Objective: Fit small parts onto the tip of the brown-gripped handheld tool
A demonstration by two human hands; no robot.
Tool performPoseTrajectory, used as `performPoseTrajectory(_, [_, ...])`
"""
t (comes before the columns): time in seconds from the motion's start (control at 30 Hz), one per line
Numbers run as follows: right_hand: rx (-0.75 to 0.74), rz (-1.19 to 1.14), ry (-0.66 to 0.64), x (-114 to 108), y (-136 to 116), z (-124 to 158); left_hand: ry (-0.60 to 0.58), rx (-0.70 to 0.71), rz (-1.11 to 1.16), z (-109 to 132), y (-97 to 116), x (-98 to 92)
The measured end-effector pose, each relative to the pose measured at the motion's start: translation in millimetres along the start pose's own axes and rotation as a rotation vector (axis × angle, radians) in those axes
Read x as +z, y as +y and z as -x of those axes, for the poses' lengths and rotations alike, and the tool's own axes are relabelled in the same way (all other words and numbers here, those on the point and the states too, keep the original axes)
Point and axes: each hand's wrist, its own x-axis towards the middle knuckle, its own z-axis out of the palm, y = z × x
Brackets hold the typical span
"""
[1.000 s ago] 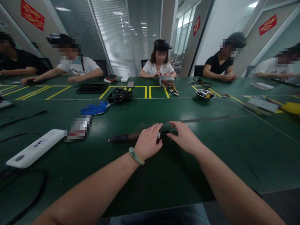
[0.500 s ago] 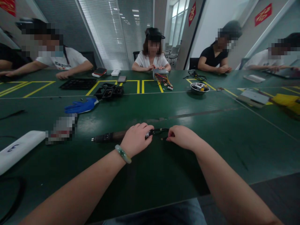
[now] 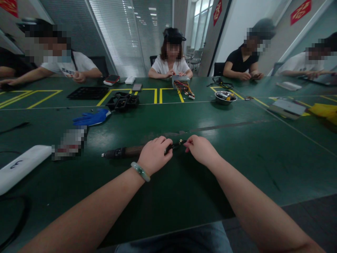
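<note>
Head view: a dark cylindrical tool [image 3: 132,151] lies on the green surface [image 3: 252,158] in front of the wearer, its metal tip directed toward the left of the view. The left hand [image 3: 155,153] covers the rear part of the tool from above; its grip is curled around the body, thumb on the near side. A green bracelet [image 3: 140,171] is worn on that wrist. The right hand [image 3: 201,149] is just beside, its grip closed to a fingertip pinch on a thin dark cord [image 3: 184,142] at the tool's rear end. A small gold-coloured part [image 3: 180,141] shows at this point; its exact form is too small to determine.

Left of the hands: a blue glove [image 3: 92,117] and a white bar [image 3: 25,168] marked 3. Farther back: black frames [image 3: 122,102], a black tray [image 3: 88,93] and a metal bowl [image 3: 225,102] with mixed contents. Across the surface, a person in a white top [image 3: 159,66] has both hands at a grey box [image 3: 181,80] with coloured wires.
</note>
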Motion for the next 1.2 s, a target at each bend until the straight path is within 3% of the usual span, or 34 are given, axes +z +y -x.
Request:
performPoseTrajectory(0.13, [-0.01, -0.066, 0.324, 6.0, -1.5, -8.4, 0.012, 0.006, -0.014, -1.8, -2.9, 3.4])
performPoseTrajectory(0.2, [-0.019, -0.072, 0.421, 7.1, 0.4, -12.9, 0.016, 0.003, -0.021, -2.8, -4.2, 5.2])
performPoseTrajectory(0.27, [-0.009, -0.073, 0.369, 7.7, 4.4, -17.0, 0.018, 0.0, -0.027, -3.6, -5.0, 6.5])
performPoseTrajectory(0.4, [-0.023, -0.099, 0.1, 8.0, 12.2, -18.7, 0.022, 0.009, -0.025, -4.8, -5.7, 7.6])
performPoseTrajectory(0.47, [-0.051, -0.095, 0.05, 7.5, 12.9, -15.7, 0.021, 0.021, -0.004, -5.4, -6.5, 7.6])
performPoseTrajectory(0.93, [-0.241, 0.091, -0.057, 1.5, -2.3, -2.3, -0.046, 0.058, 0.104, -3.2, -12.9, -3.0])
performPoseTrajectory(1.2, [-0.146, 0.178, -0.062, 1.9, -3.6, 2.3, -0.046, 0.073, 0.116, -1.1, -12.7, -3.3])
